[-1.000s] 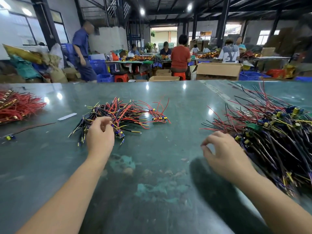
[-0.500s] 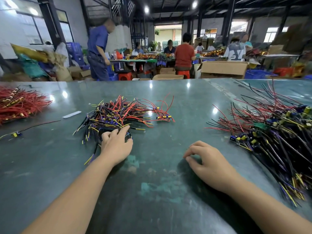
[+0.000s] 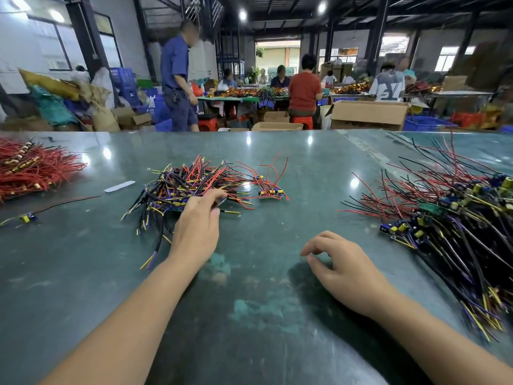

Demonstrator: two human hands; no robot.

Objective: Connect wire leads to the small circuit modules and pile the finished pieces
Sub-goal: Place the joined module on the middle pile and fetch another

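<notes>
Green and glossy, the table (image 3: 277, 315) is carrying three heaps. Left hand (image 3: 198, 226) is reaching into the middle pile of wired modules (image 3: 194, 182), fingers seemingly pinching one piece; right hand (image 3: 344, 266) is hovering loosely curled, holding nothing. Judging by the large heap (image 3: 449, 226) at right, much work is remaining. Open cardboard boxes (image 3: 369, 113) are sitting beyond, contents hidden.

Glossy dark-green table (image 3: 277, 343), worn to paler patches, reflecting ceiling lights. Plastic-insulated wire leads (image 3: 194, 179), smooth, red/black/yellow. Matt brown cardboard box (image 3: 369, 113). White paper strip (image 3: 119, 186), matt.
</notes>
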